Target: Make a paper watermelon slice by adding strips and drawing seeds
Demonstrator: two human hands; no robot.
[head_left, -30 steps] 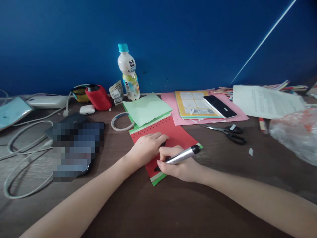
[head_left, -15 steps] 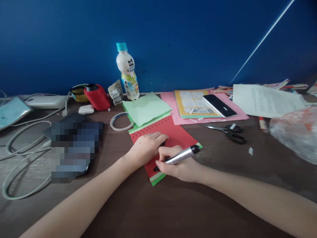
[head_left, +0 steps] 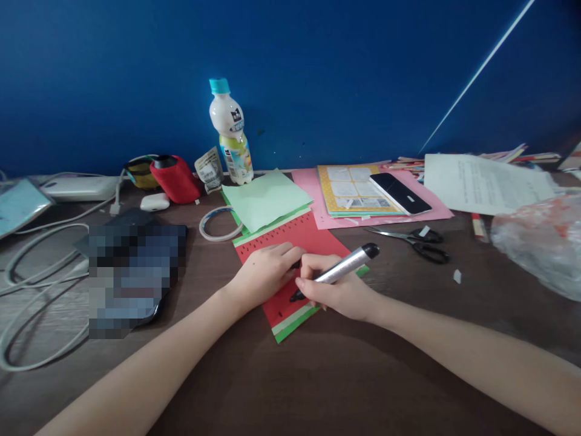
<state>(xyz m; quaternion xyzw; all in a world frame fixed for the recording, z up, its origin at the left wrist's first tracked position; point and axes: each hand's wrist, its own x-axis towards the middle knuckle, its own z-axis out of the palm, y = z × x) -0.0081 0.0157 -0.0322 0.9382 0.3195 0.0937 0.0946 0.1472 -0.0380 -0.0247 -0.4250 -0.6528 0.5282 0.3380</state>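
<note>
A red paper sheet [head_left: 313, 242] with white and green edge strips and small black marks lies on the brown table. My left hand [head_left: 265, 271] rests on it with fingers curled, holding it down; a small dark thing shows at its fingertips. My right hand [head_left: 338, 292] is closed on a silver marker [head_left: 341, 270] with a black tip, the tip touching the red paper near its lower edge. A light green sheet [head_left: 265, 198] overlaps the red paper's far end.
A drink bottle [head_left: 229, 130] stands by the blue wall. Scissors [head_left: 415, 240], a phone [head_left: 399, 192] on yellow and pink sheets, a tape ring [head_left: 220, 223], a red pouch [head_left: 175, 177], white cables [head_left: 40, 266] and a plastic bag [head_left: 540, 242] lie around.
My right hand with the marker has moved slightly up and right along the red paper's lower edge. My left hand stays put on the paper.
</note>
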